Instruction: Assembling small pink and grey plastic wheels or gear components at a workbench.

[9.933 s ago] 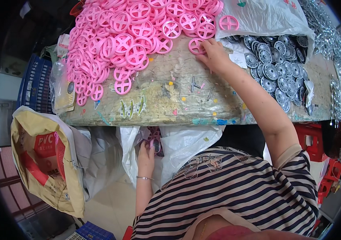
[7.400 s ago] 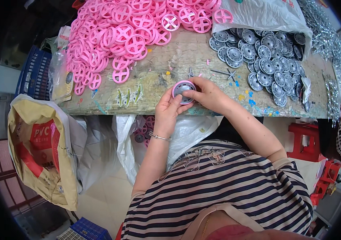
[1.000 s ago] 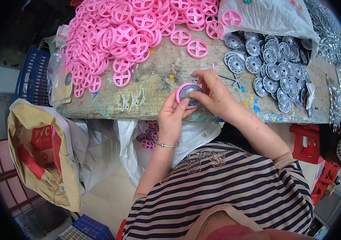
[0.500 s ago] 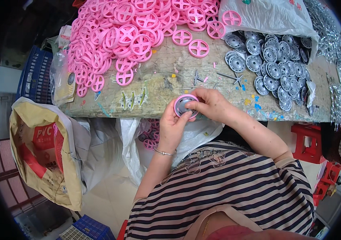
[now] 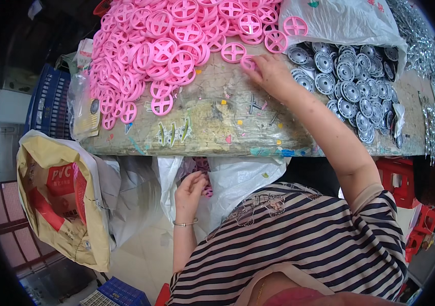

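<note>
At the front of the pink pile, my right hand (image 5: 274, 76) has its fingers closed on a pink four-spoked wheel ring (image 5: 247, 62), which it partly covers. My left hand (image 5: 190, 193) is below the table edge, beside the mouth of a white sack (image 5: 238, 176). Its fingers are loosely bent and apart, and I see nothing in them. Pink wheel parts (image 5: 206, 187) show inside the sack, right by those fingers. Several grey round hubcap-like discs (image 5: 350, 91) lie heaped to the right of my right hand.
The large heap of pink wheel rings (image 5: 164, 51) covers the table's far left. A white plastic bag (image 5: 339, 23) lies behind the grey discs. Small grey sticks (image 5: 253, 104) and colored scraps dot the worn tabletop (image 5: 207, 127). A tan paper sack (image 5: 39, 148) stands at left, red stools (image 5: 398, 178) at right.
The assembled pink-and-grey wheel has left my hands and is out of sight. My left hand went down to the sack; my right reached forward to a pink ring.
</note>
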`<state>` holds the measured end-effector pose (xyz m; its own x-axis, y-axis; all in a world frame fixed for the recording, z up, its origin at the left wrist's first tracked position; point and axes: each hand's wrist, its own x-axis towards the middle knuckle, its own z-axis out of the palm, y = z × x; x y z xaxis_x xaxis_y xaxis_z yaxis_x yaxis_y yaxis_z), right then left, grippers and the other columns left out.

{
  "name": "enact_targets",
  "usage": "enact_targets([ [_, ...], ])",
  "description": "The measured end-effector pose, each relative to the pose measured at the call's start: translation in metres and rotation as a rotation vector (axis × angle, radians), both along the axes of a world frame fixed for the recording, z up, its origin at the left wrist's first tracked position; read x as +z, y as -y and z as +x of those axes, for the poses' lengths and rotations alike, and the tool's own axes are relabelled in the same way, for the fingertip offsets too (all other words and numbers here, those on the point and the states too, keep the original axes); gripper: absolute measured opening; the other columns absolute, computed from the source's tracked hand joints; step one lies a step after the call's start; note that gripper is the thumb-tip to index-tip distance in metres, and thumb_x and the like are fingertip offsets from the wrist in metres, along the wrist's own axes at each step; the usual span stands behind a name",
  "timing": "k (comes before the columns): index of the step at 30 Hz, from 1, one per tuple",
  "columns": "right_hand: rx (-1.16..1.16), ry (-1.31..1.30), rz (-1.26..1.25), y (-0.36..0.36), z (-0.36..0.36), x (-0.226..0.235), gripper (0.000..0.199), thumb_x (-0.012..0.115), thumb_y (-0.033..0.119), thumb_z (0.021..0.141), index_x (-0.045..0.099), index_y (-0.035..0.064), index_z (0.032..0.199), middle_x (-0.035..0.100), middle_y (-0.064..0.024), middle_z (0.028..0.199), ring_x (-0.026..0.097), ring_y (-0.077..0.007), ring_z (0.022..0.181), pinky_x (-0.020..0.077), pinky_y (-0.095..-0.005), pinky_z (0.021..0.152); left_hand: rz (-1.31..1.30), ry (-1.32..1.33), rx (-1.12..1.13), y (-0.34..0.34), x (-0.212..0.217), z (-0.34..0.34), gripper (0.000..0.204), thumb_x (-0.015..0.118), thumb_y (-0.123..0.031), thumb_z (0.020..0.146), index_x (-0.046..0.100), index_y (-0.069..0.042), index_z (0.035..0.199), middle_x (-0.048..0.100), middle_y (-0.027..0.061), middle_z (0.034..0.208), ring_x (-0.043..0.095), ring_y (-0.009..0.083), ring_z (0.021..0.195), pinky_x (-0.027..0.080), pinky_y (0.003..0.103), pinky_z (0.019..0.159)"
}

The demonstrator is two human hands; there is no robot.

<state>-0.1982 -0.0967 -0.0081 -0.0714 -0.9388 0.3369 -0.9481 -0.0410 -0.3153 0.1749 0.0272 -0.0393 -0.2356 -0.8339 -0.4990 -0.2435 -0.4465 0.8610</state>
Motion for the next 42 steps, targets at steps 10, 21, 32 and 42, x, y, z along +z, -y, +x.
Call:
enact_targets([
  [10, 0.304, 0.762, 0.365, -0.117, 0.056, 0.041, 0.027, 0.051, 0.022, 0.094, 0.06, 0.0013, 0.109, 0.062, -0.0169, 0.092, 0.061, -0.0293, 0.087, 0.0479, -0.0363, 0.081, -0.021, -0.649, 0.039, 0.035, 0.039, -0.14, 0.03, 0.048, -0.016, 0.098, 0.05, 0.0, 0.123, 0.062, 0.0146, 0.11, 0.065, 0.025, 0.094, 0.058, 0.034, 0.075],
  [21, -0.173, 0.084, 0.174, -0.094, -0.063, 0.017, 0.054, 0.075, 0.022, 0.075, 0.055, 0.001, 0.12, 0.054, -0.018, 0.118, 0.049, -0.0393, 0.108, 0.0428, -0.0429, 0.092, 0.107, -0.723, 0.031, 0.035, 0.036, -0.139, 0.032, 0.043, -0.018, 0.1, 0.047, 0.0, 0.127, 0.058, 0.018, 0.119, 0.062, 0.027, 0.106, 0.056, 0.039, 0.086],
  [32, 0.311, 0.602, 0.051, -0.114, 0.051, 0.03, 0.051, 0.069, 0.013, 0.082, 0.053, 0.0102, 0.13, 0.054, -0.006, 0.086, 0.052, -0.017, 0.08, 0.0455, -0.0281, 0.073, 0.047, -0.751, 0.014, 0.033, 0.043, -0.149, 0.038, 0.048, -0.005, 0.096, 0.041, -0.001, 0.134, 0.055, 0.0112, 0.123, 0.059, 0.0208, 0.109, 0.054, 0.035, 0.091],
  [42, 0.138, 0.781, 0.338, -0.116, 0.065, 0.034, 0.027, 0.073, 0.014, 0.08, 0.063, 0.0018, 0.102, 0.061, -0.002, 0.081, 0.055, -0.0079, 0.072, 0.0469, -0.0246, 0.064, -0.053, -0.635, -0.094, 0.029, 0.047, -0.137, 0.04, 0.046, -0.002, 0.096, 0.041, -0.002, 0.136, 0.054, 0.01, 0.124, 0.057, 0.0182, 0.109, 0.055, 0.034, 0.089],
])
